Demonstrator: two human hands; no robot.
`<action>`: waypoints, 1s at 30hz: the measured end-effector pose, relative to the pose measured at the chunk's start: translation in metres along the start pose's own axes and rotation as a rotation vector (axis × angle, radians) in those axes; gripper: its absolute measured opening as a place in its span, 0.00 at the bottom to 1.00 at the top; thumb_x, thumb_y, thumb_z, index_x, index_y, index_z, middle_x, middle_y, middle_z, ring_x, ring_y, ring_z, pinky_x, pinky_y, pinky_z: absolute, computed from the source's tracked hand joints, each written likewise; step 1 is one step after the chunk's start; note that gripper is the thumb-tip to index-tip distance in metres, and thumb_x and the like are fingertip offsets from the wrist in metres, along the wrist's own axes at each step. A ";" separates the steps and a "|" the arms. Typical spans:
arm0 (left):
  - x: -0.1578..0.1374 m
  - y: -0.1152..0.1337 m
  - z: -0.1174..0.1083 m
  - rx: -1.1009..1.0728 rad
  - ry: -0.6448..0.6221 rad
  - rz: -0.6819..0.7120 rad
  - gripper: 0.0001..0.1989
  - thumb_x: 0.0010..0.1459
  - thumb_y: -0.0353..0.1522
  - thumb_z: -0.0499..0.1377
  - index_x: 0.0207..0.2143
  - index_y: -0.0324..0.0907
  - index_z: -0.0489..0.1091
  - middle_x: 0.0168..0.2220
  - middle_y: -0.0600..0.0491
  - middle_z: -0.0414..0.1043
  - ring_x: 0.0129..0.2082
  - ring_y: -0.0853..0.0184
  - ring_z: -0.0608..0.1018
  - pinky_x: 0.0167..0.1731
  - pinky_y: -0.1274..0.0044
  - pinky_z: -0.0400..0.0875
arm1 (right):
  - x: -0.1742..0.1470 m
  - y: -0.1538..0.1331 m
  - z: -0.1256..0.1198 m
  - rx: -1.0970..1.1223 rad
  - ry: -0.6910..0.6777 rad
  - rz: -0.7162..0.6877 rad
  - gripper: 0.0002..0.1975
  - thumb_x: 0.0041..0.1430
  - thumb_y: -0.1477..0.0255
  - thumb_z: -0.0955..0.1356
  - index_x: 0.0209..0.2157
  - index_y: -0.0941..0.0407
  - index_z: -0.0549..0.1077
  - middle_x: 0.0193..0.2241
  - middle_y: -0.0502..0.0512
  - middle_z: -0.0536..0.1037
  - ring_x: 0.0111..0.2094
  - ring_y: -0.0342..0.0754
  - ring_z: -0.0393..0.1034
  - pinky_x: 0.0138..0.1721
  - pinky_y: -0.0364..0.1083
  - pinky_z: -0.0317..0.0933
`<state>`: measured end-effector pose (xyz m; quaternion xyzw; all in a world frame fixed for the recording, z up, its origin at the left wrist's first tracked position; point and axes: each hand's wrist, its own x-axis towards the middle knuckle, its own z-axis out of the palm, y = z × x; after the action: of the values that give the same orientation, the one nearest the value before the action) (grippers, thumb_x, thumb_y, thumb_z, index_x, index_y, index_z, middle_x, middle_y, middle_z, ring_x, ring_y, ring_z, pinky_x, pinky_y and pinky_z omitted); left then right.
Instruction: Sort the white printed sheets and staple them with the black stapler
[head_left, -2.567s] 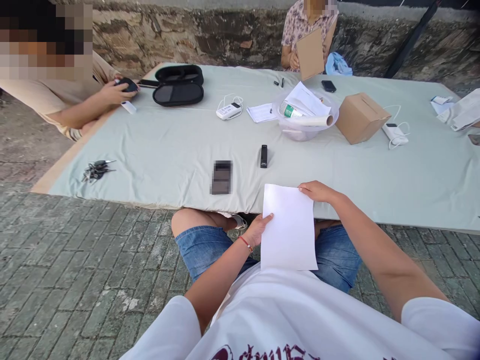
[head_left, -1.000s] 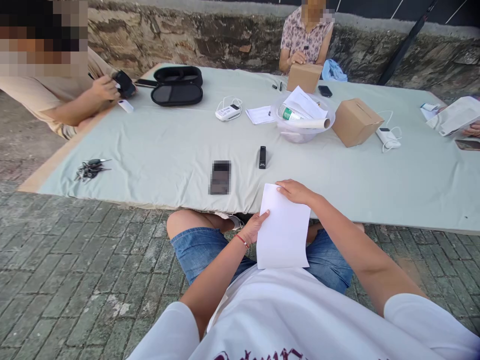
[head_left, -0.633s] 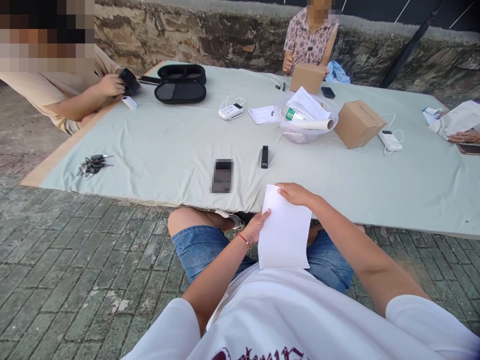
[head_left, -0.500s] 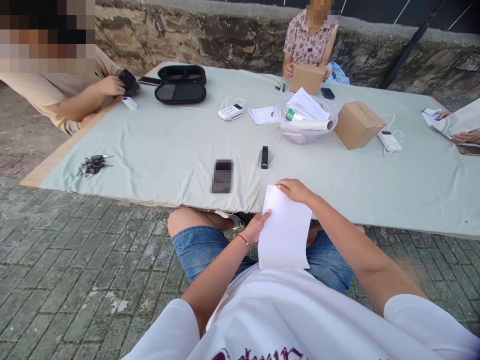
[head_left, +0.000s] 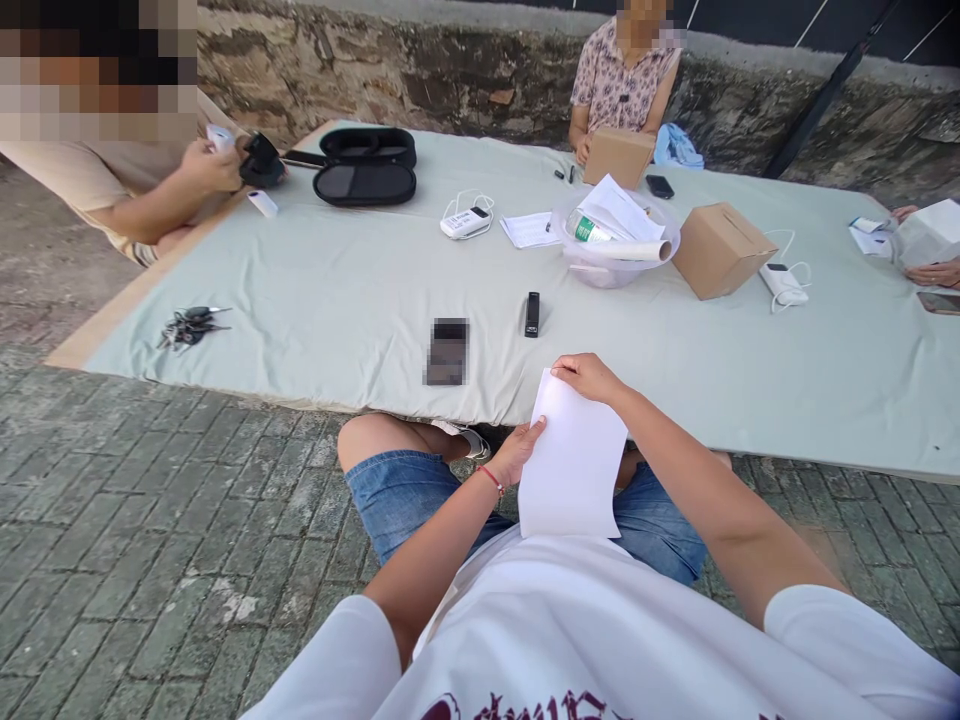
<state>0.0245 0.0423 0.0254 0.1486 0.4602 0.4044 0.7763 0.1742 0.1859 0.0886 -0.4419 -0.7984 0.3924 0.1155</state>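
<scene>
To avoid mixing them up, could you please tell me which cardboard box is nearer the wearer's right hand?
The box right of the plastic bowl; the other box is farther off, by the person in the floral shirt.

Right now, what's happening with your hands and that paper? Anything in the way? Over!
Left hand gripping white paper by its left edge; right hand pinching near top left corner. Paper curved. Small black object on table beyond, apart from it.
</scene>
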 end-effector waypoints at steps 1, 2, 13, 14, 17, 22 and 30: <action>0.000 0.000 0.000 -0.003 0.004 -0.004 0.24 0.56 0.46 0.62 0.43 0.34 0.73 0.42 0.38 0.78 0.39 0.56 0.80 0.43 0.66 0.75 | 0.000 -0.001 0.000 -0.004 -0.003 -0.007 0.16 0.61 0.60 0.62 0.30 0.55 0.73 0.21 0.47 0.68 0.24 0.43 0.60 0.28 0.43 0.52; 0.000 0.000 0.000 -0.003 0.009 -0.007 0.24 0.56 0.46 0.62 0.43 0.34 0.73 0.41 0.38 0.78 0.38 0.57 0.81 0.42 0.66 0.75 | -0.001 -0.003 0.000 -0.010 -0.008 -0.017 0.16 0.61 0.60 0.62 0.31 0.55 0.73 0.22 0.47 0.68 0.25 0.43 0.60 0.28 0.43 0.52; 0.007 -0.003 -0.006 0.023 0.011 0.042 0.24 0.55 0.48 0.61 0.41 0.35 0.73 0.37 0.40 0.79 0.38 0.56 0.81 0.40 0.68 0.75 | 0.002 -0.002 -0.002 -0.120 -0.057 -0.012 0.16 0.64 0.60 0.59 0.33 0.54 0.72 0.24 0.48 0.71 0.26 0.44 0.62 0.29 0.44 0.52; 0.007 -0.003 -0.007 0.026 0.017 0.038 0.25 0.55 0.49 0.61 0.41 0.35 0.73 0.37 0.40 0.79 0.37 0.55 0.81 0.39 0.67 0.75 | 0.002 0.000 -0.003 -0.145 -0.084 -0.009 0.15 0.64 0.61 0.59 0.33 0.54 0.72 0.24 0.49 0.72 0.26 0.45 0.63 0.29 0.44 0.53; 0.007 -0.001 -0.008 0.033 -0.007 0.033 0.24 0.55 0.47 0.62 0.42 0.34 0.74 0.37 0.40 0.79 0.37 0.56 0.81 0.41 0.66 0.75 | 0.005 0.006 -0.008 -0.219 -0.128 0.012 0.15 0.64 0.63 0.59 0.31 0.54 0.71 0.25 0.50 0.72 0.26 0.45 0.63 0.30 0.45 0.53; -0.002 -0.006 -0.016 0.080 -0.097 0.016 0.23 0.48 0.39 0.69 0.43 0.33 0.74 0.40 0.40 0.79 0.37 0.57 0.81 0.44 0.66 0.73 | 0.013 0.018 -0.015 -0.253 -0.018 0.057 0.14 0.65 0.64 0.58 0.30 0.54 0.69 0.26 0.51 0.73 0.28 0.47 0.64 0.31 0.45 0.53; -0.013 -0.029 -0.038 0.055 0.021 -0.068 0.21 0.48 0.40 0.69 0.38 0.32 0.75 0.34 0.41 0.79 0.30 0.59 0.81 0.36 0.68 0.76 | 0.035 0.034 -0.013 -0.278 -0.028 0.052 0.15 0.66 0.63 0.58 0.33 0.54 0.71 0.30 0.52 0.76 0.31 0.48 0.66 0.32 0.45 0.54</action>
<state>0.0044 0.0088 -0.0050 0.1499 0.4839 0.3666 0.7804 0.1814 0.2305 0.0671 -0.4688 -0.8348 0.2868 0.0319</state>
